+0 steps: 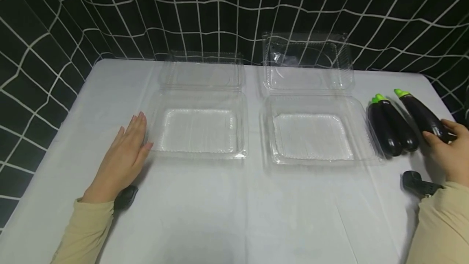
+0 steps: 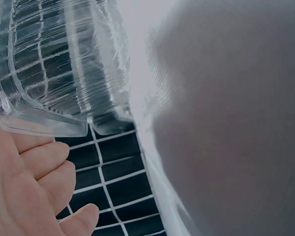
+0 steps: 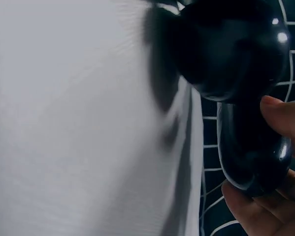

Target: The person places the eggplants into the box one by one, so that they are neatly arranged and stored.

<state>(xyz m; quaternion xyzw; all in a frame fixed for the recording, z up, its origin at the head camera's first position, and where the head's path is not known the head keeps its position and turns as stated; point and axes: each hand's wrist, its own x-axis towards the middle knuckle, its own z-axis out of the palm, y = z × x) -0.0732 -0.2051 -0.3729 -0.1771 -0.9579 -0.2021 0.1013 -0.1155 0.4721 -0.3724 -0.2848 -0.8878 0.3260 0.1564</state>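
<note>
At the right end of the table, my right hand (image 1: 454, 150) grips the blunt lower end of a dark purple eggplant (image 1: 421, 111) with a bright green stem, thumb on one side and fingers on the other. Two more eggplants, a left one (image 1: 381, 129) and a right one (image 1: 399, 127), lie side by side just left of it. In the right wrist view, the gripped eggplant (image 3: 250, 152) shows between thumb and fingers. My left hand (image 1: 124, 156) holds nothing, its fingers straight beside the left edge of a clear plastic clamshell container (image 1: 199, 155).
Right of that container stands a second clear clamshell (image 1: 315, 161), close to the eggplants. Both lids, the left lid (image 1: 201, 74) and the right lid (image 1: 307, 78), are raised at the back. A white cloth (image 1: 234, 215) covers the table; dark netting (image 1: 234, 15) hangs behind it.
</note>
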